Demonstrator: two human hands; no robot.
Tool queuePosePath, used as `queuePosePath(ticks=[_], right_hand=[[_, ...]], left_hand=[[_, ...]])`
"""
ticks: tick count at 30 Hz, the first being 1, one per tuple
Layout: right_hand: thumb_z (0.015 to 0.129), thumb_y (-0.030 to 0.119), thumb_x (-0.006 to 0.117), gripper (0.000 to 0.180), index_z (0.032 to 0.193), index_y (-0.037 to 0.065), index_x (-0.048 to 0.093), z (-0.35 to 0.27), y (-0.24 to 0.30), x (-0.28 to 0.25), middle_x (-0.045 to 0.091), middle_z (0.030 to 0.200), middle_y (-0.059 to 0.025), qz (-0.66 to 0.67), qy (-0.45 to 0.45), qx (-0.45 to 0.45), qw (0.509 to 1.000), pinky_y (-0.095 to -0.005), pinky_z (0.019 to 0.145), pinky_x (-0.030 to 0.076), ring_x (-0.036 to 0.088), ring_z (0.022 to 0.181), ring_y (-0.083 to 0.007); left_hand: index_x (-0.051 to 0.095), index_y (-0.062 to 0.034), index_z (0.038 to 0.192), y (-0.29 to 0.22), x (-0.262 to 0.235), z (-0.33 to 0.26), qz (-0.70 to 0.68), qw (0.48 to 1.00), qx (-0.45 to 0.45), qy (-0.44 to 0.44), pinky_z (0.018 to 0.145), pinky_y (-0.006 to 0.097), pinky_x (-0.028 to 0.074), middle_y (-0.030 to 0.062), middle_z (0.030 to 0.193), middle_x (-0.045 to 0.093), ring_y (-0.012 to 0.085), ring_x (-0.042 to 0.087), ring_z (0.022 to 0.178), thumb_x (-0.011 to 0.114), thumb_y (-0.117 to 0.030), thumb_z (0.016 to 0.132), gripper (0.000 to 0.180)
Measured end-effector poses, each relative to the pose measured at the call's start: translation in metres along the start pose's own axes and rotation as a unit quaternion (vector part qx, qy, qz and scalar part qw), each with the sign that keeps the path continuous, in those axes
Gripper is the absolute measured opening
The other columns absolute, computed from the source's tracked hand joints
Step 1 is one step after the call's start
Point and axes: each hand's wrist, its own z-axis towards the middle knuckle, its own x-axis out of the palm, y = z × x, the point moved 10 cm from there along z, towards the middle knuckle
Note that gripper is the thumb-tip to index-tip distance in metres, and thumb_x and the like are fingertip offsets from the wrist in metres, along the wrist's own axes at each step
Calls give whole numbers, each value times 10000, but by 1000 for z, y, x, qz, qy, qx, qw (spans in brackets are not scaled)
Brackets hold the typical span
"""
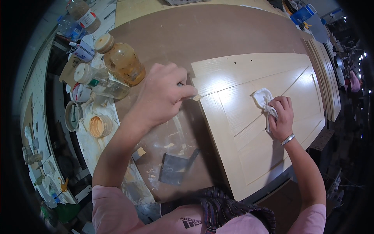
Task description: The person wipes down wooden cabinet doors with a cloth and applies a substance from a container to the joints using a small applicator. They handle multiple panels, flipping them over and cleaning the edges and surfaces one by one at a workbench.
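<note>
A cream wood-grain cabinet door panel (233, 156) with grooved lines lies tilted across the bench. My left hand (163, 93) is closed at its left edge, pinching a small putty-smeared tool (197, 97); most of the tool is hidden by my fingers. On the panel's face, my right hand (281, 117) is closed around a crumpled white cloth (263, 97), part of which sticks out beyond the fingers. Below my left forearm, a flat grey scraper (173, 168) lies on the brown board, with crumbs of putty around it.
An open tub of orange putty (99, 126) stands at the left, near a jar of brownish liquid (124, 62) and a clear bottle (103, 82). More bottles (83, 17) are at the far left. Stacked panels (325, 78) stand beyond the right side.
</note>
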Motion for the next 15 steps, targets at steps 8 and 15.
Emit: queuePosePath(ticks=[8,15], right_hand=[[705,16,591,243,946,18,622,-1,-3,-1,580,975,-157,0,-3,5,1000,-438,770,464,534,905,-363],[700,26,618,231,931,34,637,0,-3,-3,593,966,-140,11,-11,6,1000,-428,763,471,541,883,-348]], left_hand=[[775,-173,877,-3,-1,1,-15,999,-38,-4,770,349,394,-4,796,538,201,533,822,728,-85,774,144],[797,-149,964,9,13,13,-48,997,-53,-8,775,348,414,6,788,547,217,545,818,784,-120,777,189]])
